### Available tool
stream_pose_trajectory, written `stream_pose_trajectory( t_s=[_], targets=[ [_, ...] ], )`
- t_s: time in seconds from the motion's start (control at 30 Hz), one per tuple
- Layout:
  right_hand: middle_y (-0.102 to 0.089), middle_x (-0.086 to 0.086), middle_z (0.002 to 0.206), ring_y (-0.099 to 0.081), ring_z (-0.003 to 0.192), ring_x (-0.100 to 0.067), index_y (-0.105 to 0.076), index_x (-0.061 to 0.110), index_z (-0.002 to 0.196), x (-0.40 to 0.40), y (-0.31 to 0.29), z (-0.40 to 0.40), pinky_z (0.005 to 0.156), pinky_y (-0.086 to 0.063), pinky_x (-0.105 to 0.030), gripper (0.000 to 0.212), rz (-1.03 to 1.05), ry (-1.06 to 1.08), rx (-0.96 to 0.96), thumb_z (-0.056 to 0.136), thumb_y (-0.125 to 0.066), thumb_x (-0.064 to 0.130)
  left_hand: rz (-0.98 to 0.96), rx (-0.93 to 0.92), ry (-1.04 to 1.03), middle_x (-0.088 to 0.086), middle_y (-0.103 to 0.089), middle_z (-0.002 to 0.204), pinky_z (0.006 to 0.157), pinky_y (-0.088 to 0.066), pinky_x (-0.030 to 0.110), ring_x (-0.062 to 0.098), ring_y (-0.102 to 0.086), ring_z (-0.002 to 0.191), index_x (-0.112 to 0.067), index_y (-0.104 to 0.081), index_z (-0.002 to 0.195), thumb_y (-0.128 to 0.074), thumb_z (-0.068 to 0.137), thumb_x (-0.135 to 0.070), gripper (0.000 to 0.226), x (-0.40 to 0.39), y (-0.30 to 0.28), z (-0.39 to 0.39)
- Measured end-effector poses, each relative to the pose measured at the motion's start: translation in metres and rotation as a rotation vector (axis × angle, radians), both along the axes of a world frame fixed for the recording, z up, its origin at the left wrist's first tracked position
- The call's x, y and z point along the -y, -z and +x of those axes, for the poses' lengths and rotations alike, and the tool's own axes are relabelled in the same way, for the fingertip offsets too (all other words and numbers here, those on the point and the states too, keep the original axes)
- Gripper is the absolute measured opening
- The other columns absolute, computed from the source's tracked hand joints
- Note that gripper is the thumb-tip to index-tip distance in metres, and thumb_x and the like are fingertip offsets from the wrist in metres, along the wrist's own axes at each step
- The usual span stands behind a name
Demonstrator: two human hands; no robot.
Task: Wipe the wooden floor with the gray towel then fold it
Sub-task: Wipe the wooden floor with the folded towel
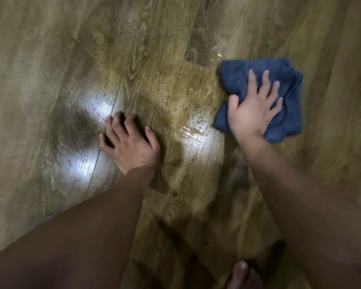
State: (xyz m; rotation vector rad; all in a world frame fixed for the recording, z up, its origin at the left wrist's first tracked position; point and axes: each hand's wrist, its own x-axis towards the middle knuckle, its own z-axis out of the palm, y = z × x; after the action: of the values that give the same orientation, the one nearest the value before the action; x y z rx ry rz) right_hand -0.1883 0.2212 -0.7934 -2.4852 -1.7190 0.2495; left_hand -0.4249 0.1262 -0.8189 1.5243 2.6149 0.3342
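Bare toes at the bottom edge; water film glinting under bright glare.

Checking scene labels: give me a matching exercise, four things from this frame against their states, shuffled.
Things:
1. towel
2. right hand
3. left hand
4. puddle

States:
A. braced on bare floor, fingers bent
B. fingers spread, pressing on cloth
C. bunched, flat on floor
D. shiny on wood, left of the cloth

Pairs: 1-C, 2-B, 3-A, 4-D
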Motion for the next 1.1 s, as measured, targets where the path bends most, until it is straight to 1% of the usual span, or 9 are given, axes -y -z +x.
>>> stream_pose_trajectory(
  t_s=[0.13,0.27,0.33,0.4,0.63,0.77,0.87,0.97,1.1],
  targets=[
    [-0.018,-0.003,0.167,-0.012,0.153,-0.035,-0.029,0.031,0.156,0.084,-0.007,-0.030,0.120,-0.011,-0.059,0.075,-0.010,-0.042,-0.007,0.084,-0.045,0.047,0.000,0.000,-0.011,0.006,-0.041,0.151,0.114,-0.019,0.057,0.029,-0.027,0.146,-0.020,-0.051,0.129,-0.047,0.089,-0.046,0.048,0.000,0.000,0.000],
    [-0.014,-0.003,0.167,-0.007,0.154,-0.034,-0.024,0.032,0.158,0.191,-0.009,-0.069,0.120,-0.009,-0.061,0.085,-0.112,-0.124,-0.002,0.079,-0.049,0.048,-0.010,0.007,-0.012,0.007,-0.040,0.151,0.115,-0.018,0.056,0.029,-0.026,0.146,-0.020,-0.050,0.130,-0.044,0.090,-0.047,0.049,0.000,-0.001,0.000],
    [-0.016,-0.004,0.167,-0.009,0.154,-0.035,-0.024,0.031,0.158,0.220,-0.007,-0.077,0.119,-0.010,-0.062,0.087,-0.164,-0.184,0.034,0.077,-0.050,0.049,-0.022,0.014,-0.011,0.007,-0.039,0.152,0.115,-0.017,0.057,0.029,-0.025,0.147,-0.020,-0.050,0.131,-0.042,0.090,-0.047,0.050,0.000,-0.002,-0.001],
    [-0.017,-0.004,0.166,-0.010,0.153,-0.037,-0.024,0.031,0.157,0.223,-0.004,-0.077,0.117,-0.010,-0.063,0.087,-0.172,-0.192,0.043,0.077,-0.049,0.050,-0.025,0.014,-0.009,0.006,-0.039,0.153,0.115,-0.017,0.057,0.029,-0.025,0.147,-0.021,-0.050,0.132,-0.043,0.090,-0.047,0.050,-0.001,-0.001,0.000],
    [-0.021,-0.007,0.164,-0.013,0.150,-0.039,-0.031,0.030,0.155,0.188,-0.004,-0.081,0.114,-0.013,-0.065,0.082,-0.130,-0.092,-0.011,0.078,-0.049,0.048,-0.029,0.025,-0.015,0.006,-0.039,0.153,0.116,-0.018,0.058,0.029,-0.024,0.148,-0.021,-0.050,0.133,-0.045,0.090,-0.047,0.050,0.000,-0.004,0.001],
    [-0.022,-0.006,0.165,-0.013,0.150,-0.039,-0.031,0.031,0.154,0.120,-0.002,-0.064,0.116,-0.013,-0.064,0.077,-0.050,-0.034,-0.030,0.081,-0.049,0.046,-0.062,0.035,-0.015,0.006,-0.036,0.155,0.116,-0.016,0.059,0.029,-0.022,0.149,-0.021,-0.051,0.134,-0.043,0.090,-0.046,0.051,0.000,-0.008,0.001],
    [-0.024,-0.006,0.164,-0.016,0.150,-0.040,-0.032,0.033,0.153,0.045,0.001,-0.036,0.116,-0.013,-0.063,0.075,0.023,0.000,-0.027,0.081,-0.045,0.049,-0.046,0.035,-0.009,0.006,-0.039,0.154,0.115,-0.017,0.059,0.030,-0.025,0.148,-0.021,-0.053,0.133,-0.046,0.090,-0.045,0.050,-0.001,-0.008,0.000],
    [-0.022,-0.005,0.165,-0.015,0.151,-0.039,-0.032,0.033,0.154,-0.026,0.004,-0.011,0.116,-0.011,-0.064,0.077,0.023,0.069,-0.031,0.080,-0.038,0.053,-0.057,0.029,-0.011,0.006,-0.039,0.154,0.115,-0.018,0.059,0.030,-0.026,0.148,-0.021,-0.053,0.134,-0.047,0.090,-0.045,0.050,0.000,-0.007,0.001],
    [-0.018,-0.004,0.166,-0.012,0.152,-0.037,-0.029,0.032,0.156,-0.058,0.003,-0.002,0.117,-0.009,-0.065,0.075,0.003,0.095,-0.055,0.084,-0.038,0.052,-0.062,0.029,-0.011,0.005,-0.039,0.155,0.115,-0.018,0.058,0.029,-0.026,0.148,-0.021,-0.053,0.135,-0.047,0.091,-0.045,0.050,-0.001,-0.008,0.002]
  ],
)
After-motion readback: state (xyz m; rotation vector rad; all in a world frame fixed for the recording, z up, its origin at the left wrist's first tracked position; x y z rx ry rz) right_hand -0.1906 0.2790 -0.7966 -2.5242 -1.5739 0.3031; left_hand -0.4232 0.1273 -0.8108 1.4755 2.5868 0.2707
